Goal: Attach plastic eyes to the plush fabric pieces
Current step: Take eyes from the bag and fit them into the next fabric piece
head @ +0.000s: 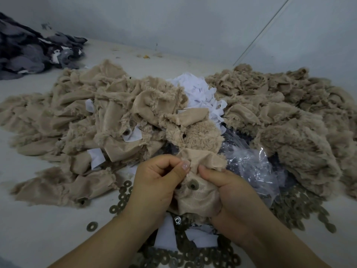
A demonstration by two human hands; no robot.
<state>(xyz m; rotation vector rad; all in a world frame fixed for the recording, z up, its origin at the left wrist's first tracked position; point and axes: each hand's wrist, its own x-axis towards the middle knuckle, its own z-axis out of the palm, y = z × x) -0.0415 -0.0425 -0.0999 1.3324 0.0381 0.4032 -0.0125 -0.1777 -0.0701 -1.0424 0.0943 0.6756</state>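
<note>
Left hand (154, 182) and right hand (229, 192) both pinch a beige plush piece (197, 196); no legible writing, seemingly

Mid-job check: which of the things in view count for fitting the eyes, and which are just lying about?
Job:
- plush piece, gripped by left hand and right hand
- washer on it
- loose washers
- tan plush pile
- clear bag

Lying about:
- grey fabric heap
- white scraps
</note>
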